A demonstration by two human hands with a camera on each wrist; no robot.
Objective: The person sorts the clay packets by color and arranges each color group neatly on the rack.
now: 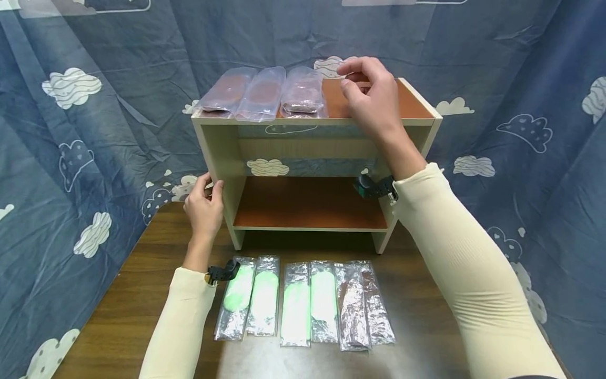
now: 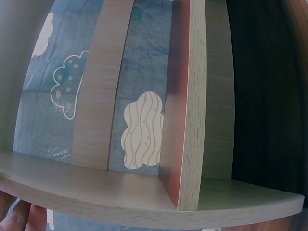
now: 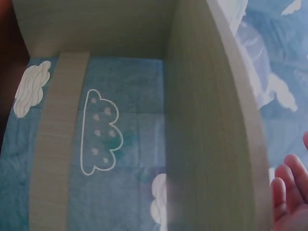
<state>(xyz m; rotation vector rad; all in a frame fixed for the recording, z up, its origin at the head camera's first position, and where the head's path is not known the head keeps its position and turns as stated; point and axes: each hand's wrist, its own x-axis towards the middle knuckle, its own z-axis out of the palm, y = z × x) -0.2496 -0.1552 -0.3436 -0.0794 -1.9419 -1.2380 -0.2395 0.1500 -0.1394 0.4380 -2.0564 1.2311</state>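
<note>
A small two-tier shelf (image 1: 312, 202) with pale side panels and brown boards stands on the table. My right hand (image 1: 374, 92) hovers over the right part of its top board (image 1: 414, 102), fingers loosely bent, nothing held. To the left of that hand, three clear plastic packets lie side by side: a left one (image 1: 227, 92), a middle one (image 1: 262, 93) and a bulkier right one (image 1: 303, 92). At the shelf's left side panel (image 1: 215, 158), my left hand (image 1: 205, 205) has its fingertips right at the outer face. In the left wrist view its fingers (image 2: 19, 219) show beyond the panel edge.
Several flat clear packets lie in a row on the wooden table (image 1: 128, 310) before the shelf. Those on the left have bright green contents, such as one packet (image 1: 265, 295); a packet on the right (image 1: 352, 308) looks brown. A blue cloud-print curtain (image 1: 118, 68) hangs behind.
</note>
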